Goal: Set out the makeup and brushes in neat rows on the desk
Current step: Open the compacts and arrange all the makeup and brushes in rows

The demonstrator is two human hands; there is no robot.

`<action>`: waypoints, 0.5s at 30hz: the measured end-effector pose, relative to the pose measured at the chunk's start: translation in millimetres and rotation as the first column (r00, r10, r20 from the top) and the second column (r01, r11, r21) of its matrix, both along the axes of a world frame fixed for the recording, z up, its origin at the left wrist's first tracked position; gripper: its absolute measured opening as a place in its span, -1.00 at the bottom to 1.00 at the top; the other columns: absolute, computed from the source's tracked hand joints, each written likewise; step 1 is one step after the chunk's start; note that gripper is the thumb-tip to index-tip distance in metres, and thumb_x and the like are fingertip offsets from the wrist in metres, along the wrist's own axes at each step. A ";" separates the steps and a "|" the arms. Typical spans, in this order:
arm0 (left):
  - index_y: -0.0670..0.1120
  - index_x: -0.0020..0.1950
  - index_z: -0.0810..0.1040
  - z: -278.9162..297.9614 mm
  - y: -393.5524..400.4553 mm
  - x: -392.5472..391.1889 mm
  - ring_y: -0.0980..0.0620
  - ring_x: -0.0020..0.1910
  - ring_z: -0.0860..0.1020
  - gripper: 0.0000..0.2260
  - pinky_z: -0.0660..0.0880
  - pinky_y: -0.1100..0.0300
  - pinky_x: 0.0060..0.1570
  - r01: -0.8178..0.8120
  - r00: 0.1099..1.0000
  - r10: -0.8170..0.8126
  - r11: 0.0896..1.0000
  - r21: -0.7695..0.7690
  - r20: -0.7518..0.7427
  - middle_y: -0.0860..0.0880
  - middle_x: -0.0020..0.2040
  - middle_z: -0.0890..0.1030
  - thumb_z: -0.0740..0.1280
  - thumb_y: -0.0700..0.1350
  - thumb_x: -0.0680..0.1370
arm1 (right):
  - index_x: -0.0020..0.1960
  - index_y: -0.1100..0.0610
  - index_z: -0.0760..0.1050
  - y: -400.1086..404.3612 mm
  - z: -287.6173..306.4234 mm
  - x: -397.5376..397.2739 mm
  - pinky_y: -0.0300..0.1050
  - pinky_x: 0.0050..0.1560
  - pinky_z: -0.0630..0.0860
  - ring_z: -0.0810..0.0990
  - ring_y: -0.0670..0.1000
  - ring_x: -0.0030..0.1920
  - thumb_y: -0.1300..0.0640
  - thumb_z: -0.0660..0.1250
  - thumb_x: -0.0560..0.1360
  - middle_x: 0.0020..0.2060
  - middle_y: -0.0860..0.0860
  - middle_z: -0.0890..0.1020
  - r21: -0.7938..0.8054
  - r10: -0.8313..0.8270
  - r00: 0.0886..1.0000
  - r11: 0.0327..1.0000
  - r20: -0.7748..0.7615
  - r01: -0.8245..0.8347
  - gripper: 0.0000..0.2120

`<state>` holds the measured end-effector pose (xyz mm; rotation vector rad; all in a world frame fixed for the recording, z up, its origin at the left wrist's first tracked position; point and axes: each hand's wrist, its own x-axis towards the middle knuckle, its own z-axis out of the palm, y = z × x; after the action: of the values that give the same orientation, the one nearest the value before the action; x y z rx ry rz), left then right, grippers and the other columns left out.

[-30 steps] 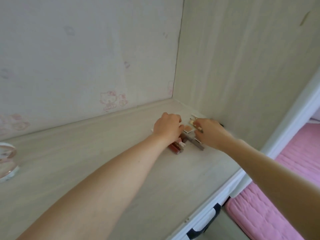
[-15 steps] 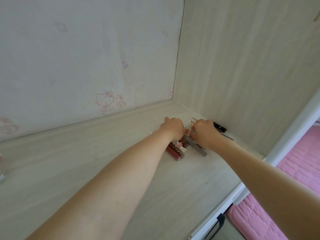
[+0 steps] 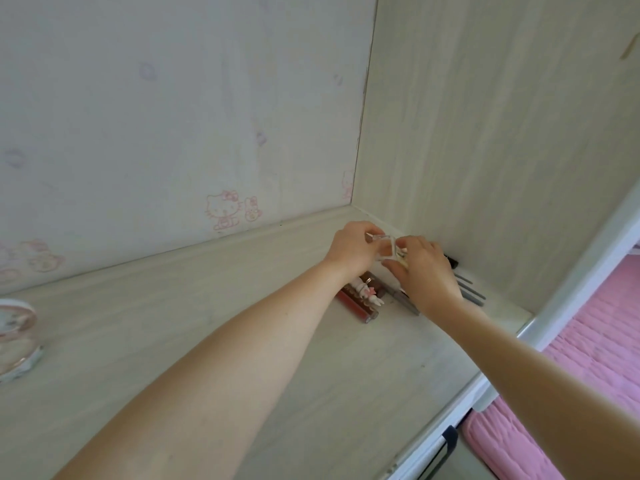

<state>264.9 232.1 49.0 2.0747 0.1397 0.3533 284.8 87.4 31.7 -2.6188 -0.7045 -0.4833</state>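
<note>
Both hands meet over a cluster of makeup in the desk's far right corner. My left hand (image 3: 353, 249) and my right hand (image 3: 424, 271) together hold a small clear square case (image 3: 387, 250), raised a little above the desk. Below my left wrist lie red-brown lip gloss tubes (image 3: 356, 304), one with a small white and pink charm (image 3: 472, 295) on its cap. Grey brush or pencil handles (image 3: 471, 292) stick out to the right of my right hand, and a black-capped item (image 3: 452, 261) lies against the side panel. The rest of the cluster is hidden under my hands.
A round pink-rimmed mirror (image 3: 15, 341) stands at the desk's left edge. The wall with cartoon cat stickers (image 3: 223, 209) closes the back, a wooden side panel (image 3: 485, 150) the right. The desk's front edge (image 3: 460, 403) runs lower right, with a pink bed (image 3: 595, 358) beyond.
Both hands have lifted off the pile and now hold the clear case between them. The view has shifted, bringing the mirror at the left back in.
</note>
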 end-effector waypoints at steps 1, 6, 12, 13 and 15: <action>-0.06 0.13 0.61 3.8 2.4 -6.4 0.04 0.02 0.58 -0.79 0.45 0.29 -0.10 0.000 1.000 0.000 0.999 -0.053 0.011 -0.06 0.05 0.64 0.38 -0.05 0.53 | 0.33 0.19 0.40 1.2 3.5 -6.2 0.05 0.18 0.41 0.43 0.16 0.23 -0.04 0.29 0.54 0.23 0.11 0.52 0.032 0.020 1.000 0.999 0.018 -0.020 -0.55; -0.12 0.14 0.60 21.1 16.1 -50.2 -0.10 0.00 0.65 -0.77 0.59 0.06 0.07 0.063 0.998 -0.057 0.945 -0.322 0.028 -0.16 -0.05 0.66 0.42 -0.12 0.50 | 0.49 0.09 0.20 11.0 17.0 -45.7 0.02 0.21 0.41 0.40 0.14 0.31 0.05 0.30 0.55 0.34 0.08 0.42 0.169 0.178 0.982 0.968 0.064 -0.186 -0.44; -0.23 0.10 0.57 32.9 25.5 -123.6 -0.14 -0.09 0.66 -0.80 0.63 0.13 -0.10 0.053 0.998 -0.036 0.809 -0.586 0.041 -0.29 0.02 0.64 0.38 -0.15 0.54 | 0.40 0.06 0.36 24.2 28.7 -97.5 -0.18 0.18 0.37 0.45 0.02 0.26 0.03 0.34 0.53 0.24 0.00 0.51 0.282 0.290 0.955 0.913 0.060 -0.295 -0.53; -0.25 0.10 0.58 33.3 28.4 -137.3 -0.15 -0.09 0.66 -0.79 0.62 0.10 -0.08 0.065 0.998 -0.049 0.752 -0.656 0.043 -0.30 0.03 0.64 0.34 -0.13 0.57 | 0.39 0.06 0.39 27.8 31.4 -107.1 -0.22 0.15 0.35 0.46 0.01 0.23 0.02 0.35 0.52 0.21 0.00 0.53 0.302 0.302 0.951 0.902 0.067 -0.308 -0.54; -0.28 0.14 0.57 32.2 35.0 -165.1 -0.16 -0.05 0.65 -0.75 0.61 0.06 0.00 0.098 0.995 -0.085 0.635 -0.766 0.057 -0.28 0.06 0.64 0.28 -0.12 0.60 | 0.35 0.03 0.42 36.4 36.5 -127.6 -0.24 0.10 0.37 0.48 -0.02 0.18 -0.01 0.35 0.51 0.14 -0.06 0.54 0.336 0.339 0.938 0.878 0.068 -0.342 -0.57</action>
<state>99.8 267.1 81.1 1.2064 0.1423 0.1894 157.2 123.9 68.2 -2.1108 -0.9659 -0.4597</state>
